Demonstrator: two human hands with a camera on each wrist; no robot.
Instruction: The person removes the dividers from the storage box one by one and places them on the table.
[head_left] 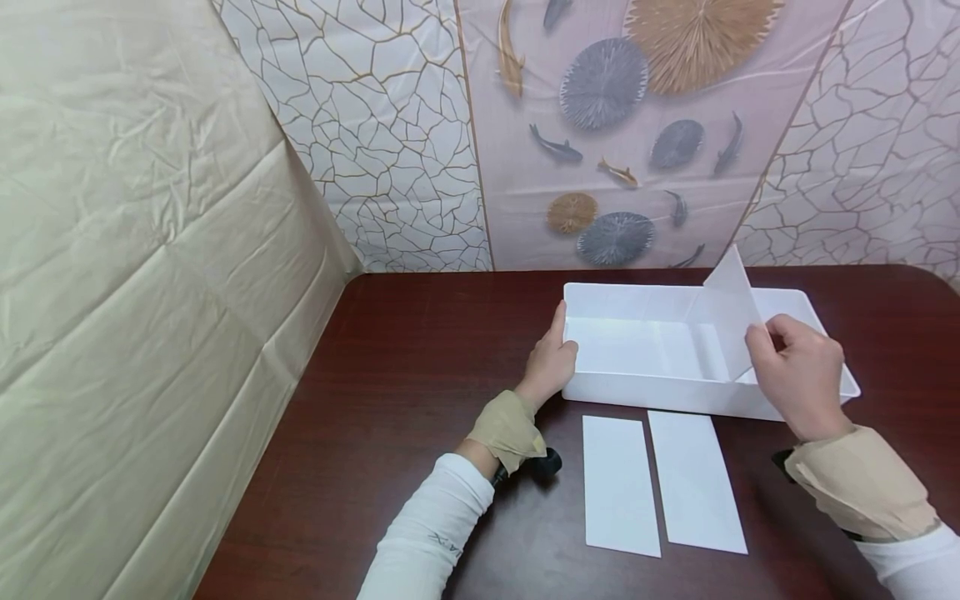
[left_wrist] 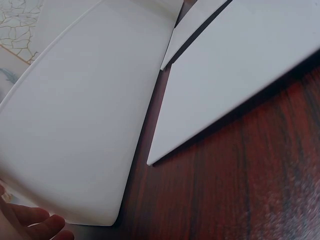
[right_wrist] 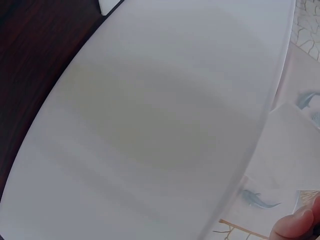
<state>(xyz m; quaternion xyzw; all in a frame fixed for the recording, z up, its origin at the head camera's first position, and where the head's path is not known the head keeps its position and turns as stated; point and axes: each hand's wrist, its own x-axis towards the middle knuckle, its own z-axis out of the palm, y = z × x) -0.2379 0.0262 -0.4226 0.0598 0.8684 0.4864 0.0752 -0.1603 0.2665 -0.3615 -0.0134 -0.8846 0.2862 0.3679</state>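
Note:
A long white open-topped box (head_left: 645, 387) lies across the table. At its left end my left hand (head_left: 550, 365) holds the end wall, the index finger stretched along the outside and the thumb at the rim. Bent fingers (left_wrist: 44, 226) show beside that end in the left wrist view. My right hand (head_left: 801, 371) pinches the edge of a thin white panel (head_left: 731, 312) between thumb and fingers. This panel stands tilted crosswise in the right part of the box, its upper corner rising above the back rim. In the right wrist view a thumb (right_wrist: 295, 225) appears at the lower right.
Two flat white rectangular panels, a left one (head_left: 621, 487) and a right one (head_left: 697, 483), lie side by side in front of the box on the dark red-brown table (head_left: 360, 467). A patterned cloth (head_left: 405, 142) hangs behind, and a cream cloth (head_left: 150, 292) at the left.

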